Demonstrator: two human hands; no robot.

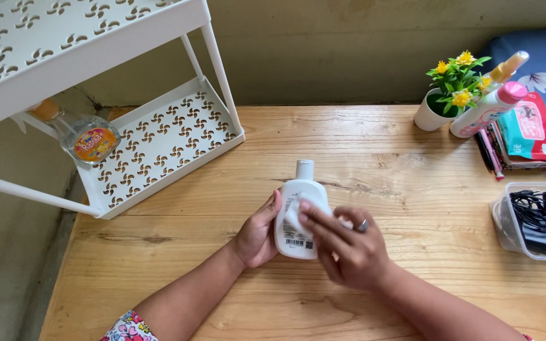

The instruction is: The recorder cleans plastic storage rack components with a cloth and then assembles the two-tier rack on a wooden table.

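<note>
White plastic fills your grasp: a squat bottle (298, 211) lies near the middle of the wooden tabletop (412, 183), its long axis running straight away from you, cap end pointing toward the far wall and its base toward you. Your left hand (257, 233) is curled around the bottle's left edge, thumb on its face, gripping it. Your right hand (342, 243), with a ring on one finger, has its fingers stretched across the label side, pressing what looks like a small white wipe or tissue (298, 207) against it, though the view is too coarse to be sure. At the far left stands a white perforated rack (159, 136) with a clear bottle (86, 139) on its lower shelf. Far right, a potted yellow-flowered plant (453, 88), a pink-capped bottle (488, 110) and a clear box of cables (535, 218) sit well apart from your hands.
</note>
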